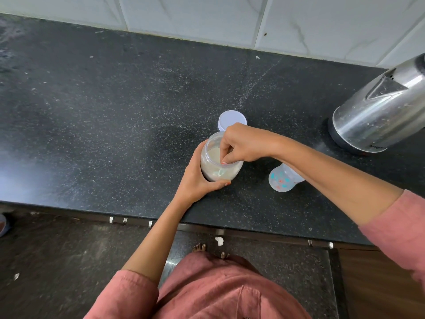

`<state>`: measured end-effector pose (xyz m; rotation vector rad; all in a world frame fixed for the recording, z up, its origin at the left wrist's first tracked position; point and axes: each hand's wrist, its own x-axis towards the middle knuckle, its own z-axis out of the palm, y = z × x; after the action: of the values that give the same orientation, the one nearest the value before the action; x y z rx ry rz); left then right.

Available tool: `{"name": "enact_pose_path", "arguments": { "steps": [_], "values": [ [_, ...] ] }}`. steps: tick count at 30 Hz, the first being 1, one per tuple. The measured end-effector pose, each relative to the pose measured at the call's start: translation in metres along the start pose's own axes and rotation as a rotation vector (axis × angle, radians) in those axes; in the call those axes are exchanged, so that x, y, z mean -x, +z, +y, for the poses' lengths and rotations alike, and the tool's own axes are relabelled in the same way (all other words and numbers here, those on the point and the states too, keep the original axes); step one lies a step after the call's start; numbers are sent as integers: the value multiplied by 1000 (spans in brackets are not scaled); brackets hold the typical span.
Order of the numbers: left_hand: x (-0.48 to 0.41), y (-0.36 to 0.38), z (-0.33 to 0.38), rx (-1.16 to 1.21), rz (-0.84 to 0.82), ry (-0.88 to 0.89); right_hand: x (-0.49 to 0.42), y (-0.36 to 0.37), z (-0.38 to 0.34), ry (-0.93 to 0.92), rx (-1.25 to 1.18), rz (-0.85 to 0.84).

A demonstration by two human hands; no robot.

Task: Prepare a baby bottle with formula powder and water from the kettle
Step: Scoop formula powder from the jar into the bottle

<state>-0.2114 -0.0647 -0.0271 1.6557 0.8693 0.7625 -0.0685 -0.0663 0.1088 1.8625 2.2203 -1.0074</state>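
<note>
A clear plastic jar of pale formula powder stands open on the black counter. My left hand wraps around its side. My right hand reaches into the jar's mouth, fingertips pinched on something small and pale, apparently a scoop seen through the wall. The jar's white lid lies just behind the jar. The baby bottle, clear with blue and orange prints, stands open to the right, partly under my right forearm. The steel kettle sits at the far right.
A white tiled wall runs behind the counter. The counter's front edge is near my body, with cabinet handles below it and a dark floor. Pale specks dust the counter behind the lid.
</note>
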Motion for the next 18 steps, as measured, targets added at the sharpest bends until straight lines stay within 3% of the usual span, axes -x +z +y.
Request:
{"name": "enact_pose_path", "arguments": {
  "steps": [18],
  "values": [
    [0,-1,3,-20,-4,-6,3,-7,2,41,-108,-39]
  ]
}}
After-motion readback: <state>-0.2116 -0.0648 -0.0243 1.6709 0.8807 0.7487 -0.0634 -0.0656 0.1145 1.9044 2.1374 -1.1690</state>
